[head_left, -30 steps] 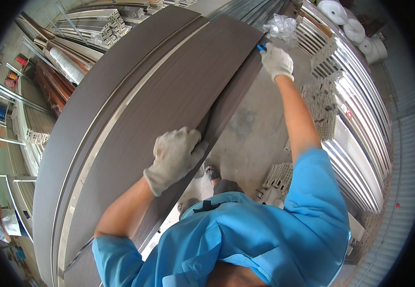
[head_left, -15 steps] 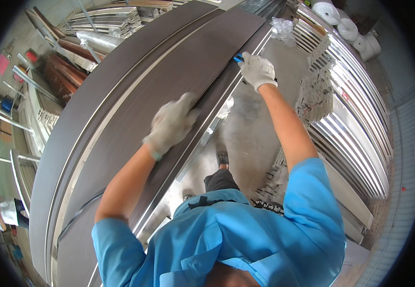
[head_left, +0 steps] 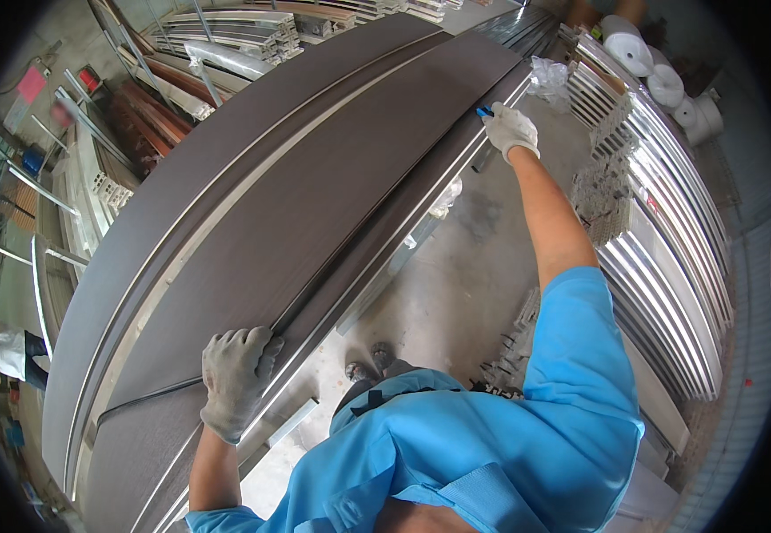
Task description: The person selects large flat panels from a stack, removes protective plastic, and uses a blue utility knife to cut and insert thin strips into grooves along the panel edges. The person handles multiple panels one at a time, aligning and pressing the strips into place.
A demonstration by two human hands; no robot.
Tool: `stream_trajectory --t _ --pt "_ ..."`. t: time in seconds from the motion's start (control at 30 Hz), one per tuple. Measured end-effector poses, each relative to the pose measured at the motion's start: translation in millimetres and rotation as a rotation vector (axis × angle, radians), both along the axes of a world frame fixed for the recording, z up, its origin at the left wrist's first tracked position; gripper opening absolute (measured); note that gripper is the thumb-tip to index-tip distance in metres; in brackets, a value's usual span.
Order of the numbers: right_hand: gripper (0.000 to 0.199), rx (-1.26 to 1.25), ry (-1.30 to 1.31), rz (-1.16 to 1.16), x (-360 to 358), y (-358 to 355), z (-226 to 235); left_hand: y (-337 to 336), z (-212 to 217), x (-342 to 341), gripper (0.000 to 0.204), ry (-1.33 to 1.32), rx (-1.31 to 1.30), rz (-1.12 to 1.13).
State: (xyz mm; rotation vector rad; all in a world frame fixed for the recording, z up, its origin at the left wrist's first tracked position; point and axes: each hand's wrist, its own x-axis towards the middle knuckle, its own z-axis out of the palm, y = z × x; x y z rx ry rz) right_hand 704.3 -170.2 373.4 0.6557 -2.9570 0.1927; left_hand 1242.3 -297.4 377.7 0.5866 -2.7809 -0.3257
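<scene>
A long dark grey-brown panel [head_left: 314, 186] runs diagonally from the lower left to the upper right. Along its right side lies a black flexible strip [head_left: 350, 253], next to a bright metal edge. My left hand [head_left: 239, 380], in a whitish work glove, is closed over this strip low on the panel; its fingertips are partly hidden. Left of that hand, a loose length of the strip curves across the panel. Farther up, my gloved right hand [head_left: 511, 131] is closed round a small blue tool [head_left: 484, 112] at the panel's edge; most of the tool is hidden.
Stacked metal profiles [head_left: 661, 240] fill the right side. White rolls [head_left: 630, 55] stand at the far right, near crumpled clear plastic [head_left: 549, 82]. More profiles lie on racks at the left. Another person [head_left: 10, 351] is at the left edge. My feet are on the concrete floor [head_left: 456, 275].
My left hand has come down and toward me along the panel and closed on the strip. My right hand, still with the blue tool, sits slightly farther right in the picture. The view has shifted.
</scene>
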Motion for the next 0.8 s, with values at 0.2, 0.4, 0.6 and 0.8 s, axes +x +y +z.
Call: stream_trajectory --t 0.2,0.4,0.6,0.8 --pt "0.032 -0.003 0.083 0.057 -11.2 -4.5 -7.2 -9.0 3.0 2.8 0.015 -0.026 0.177 0.011" --pt "0.029 0.039 0.056 0.019 5.8 -8.9 -1.4 -17.1 -6.1 5.8 0.018 -0.020 0.058 -0.238" --pt "0.031 0.015 0.041 0.057 85.2 -8.3 -3.2 -24.6 -13.9 4.7 0.018 0.055 0.040 -0.376" --pt "0.030 -0.010 0.060 0.181 225.0 -6.8 -4.8 -23.0 -20.6 2.4 0.019 0.065 -0.007 -0.371"
